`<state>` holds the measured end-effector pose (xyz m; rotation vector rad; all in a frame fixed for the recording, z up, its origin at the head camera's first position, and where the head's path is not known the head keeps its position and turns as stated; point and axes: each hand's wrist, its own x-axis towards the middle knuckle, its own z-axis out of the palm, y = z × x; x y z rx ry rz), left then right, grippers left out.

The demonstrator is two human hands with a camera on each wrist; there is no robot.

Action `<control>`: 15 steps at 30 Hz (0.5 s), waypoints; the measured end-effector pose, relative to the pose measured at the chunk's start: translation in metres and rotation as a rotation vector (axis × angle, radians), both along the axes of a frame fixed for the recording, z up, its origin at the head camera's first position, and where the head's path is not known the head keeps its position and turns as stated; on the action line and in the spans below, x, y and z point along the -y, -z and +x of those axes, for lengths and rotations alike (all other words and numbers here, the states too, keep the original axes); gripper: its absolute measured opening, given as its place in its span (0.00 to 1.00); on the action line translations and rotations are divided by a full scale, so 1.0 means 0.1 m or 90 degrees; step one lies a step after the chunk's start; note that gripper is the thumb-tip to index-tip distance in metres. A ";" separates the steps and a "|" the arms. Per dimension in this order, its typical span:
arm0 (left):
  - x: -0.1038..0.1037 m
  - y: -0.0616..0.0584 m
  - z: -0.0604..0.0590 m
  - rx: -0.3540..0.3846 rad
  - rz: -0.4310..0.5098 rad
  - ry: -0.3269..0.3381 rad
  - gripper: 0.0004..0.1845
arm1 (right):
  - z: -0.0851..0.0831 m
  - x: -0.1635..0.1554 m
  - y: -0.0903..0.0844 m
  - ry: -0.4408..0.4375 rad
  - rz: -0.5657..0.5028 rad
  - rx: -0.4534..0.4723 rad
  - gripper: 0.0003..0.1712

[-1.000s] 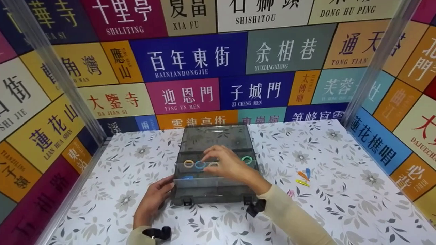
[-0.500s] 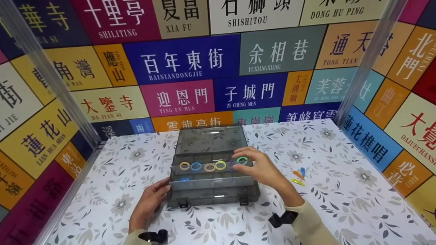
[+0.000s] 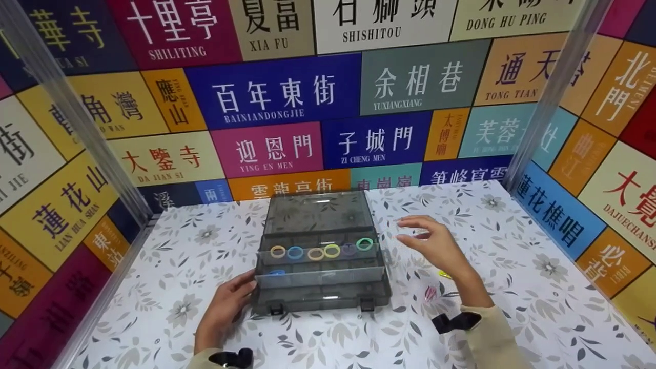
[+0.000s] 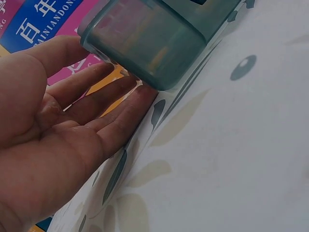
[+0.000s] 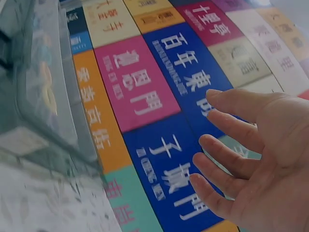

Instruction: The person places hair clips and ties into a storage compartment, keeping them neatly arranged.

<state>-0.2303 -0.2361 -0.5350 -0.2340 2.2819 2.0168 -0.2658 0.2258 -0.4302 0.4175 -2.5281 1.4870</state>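
One box [image 3: 320,287] holds six rings [image 3: 321,251] in a row and one blue clip [image 3: 277,271]. Two hands [image 3: 435,246] are in view.

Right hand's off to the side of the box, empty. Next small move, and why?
Probably lower the right hand, open and empty, onto the small clips on the table beside the box and pinch one. The middle tray already holds a row of rings, and the left hand steadies the box's near-left corner.

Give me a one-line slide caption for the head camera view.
Left hand steadies the open box of rings; right hand hovers open beside it.
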 end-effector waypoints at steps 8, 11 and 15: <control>-0.01 -0.02 0.02 0.016 0.006 -0.011 0.26 | -0.08 -0.50 0.17 0.098 0.020 0.030 0.26; -0.02 -0.02 0.02 0.020 0.011 -0.012 0.26 | -0.09 -0.65 0.23 0.132 0.018 0.060 0.29; -0.02 -0.02 0.01 0.030 0.007 -0.008 0.26 | -0.12 -0.83 0.34 0.176 0.015 0.114 0.34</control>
